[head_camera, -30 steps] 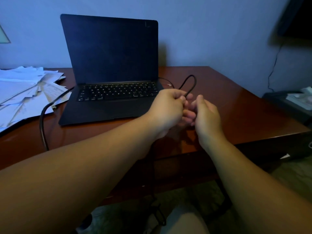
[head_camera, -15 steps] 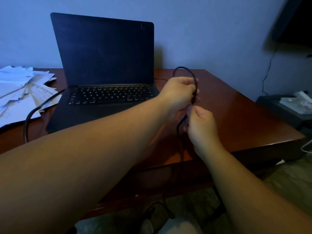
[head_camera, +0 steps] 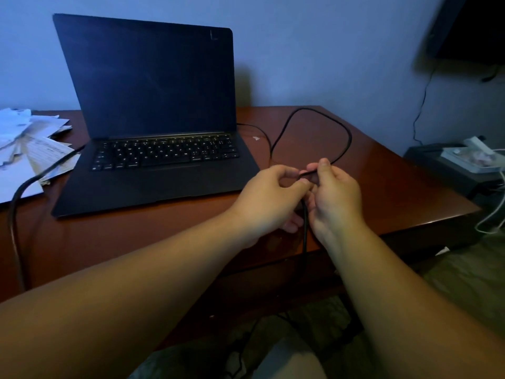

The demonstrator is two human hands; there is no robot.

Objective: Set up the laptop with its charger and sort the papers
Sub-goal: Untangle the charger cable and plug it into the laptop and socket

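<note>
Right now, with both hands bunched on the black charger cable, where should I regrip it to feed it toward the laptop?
Judging from the pose, take the cable loop on its bare right-hand arc, coming from the right with the right hand. That stretch lies free on the desk, apart from the laptop and the left hand.

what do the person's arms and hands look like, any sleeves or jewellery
Both forearms are bare right to the frame's lower edge, with no sleeve in view. The left hand and right hand are ungloved, and no ring, watch or bracelet shows. Fingernails look short and unpainted. The dim light hides finer marks.
</note>
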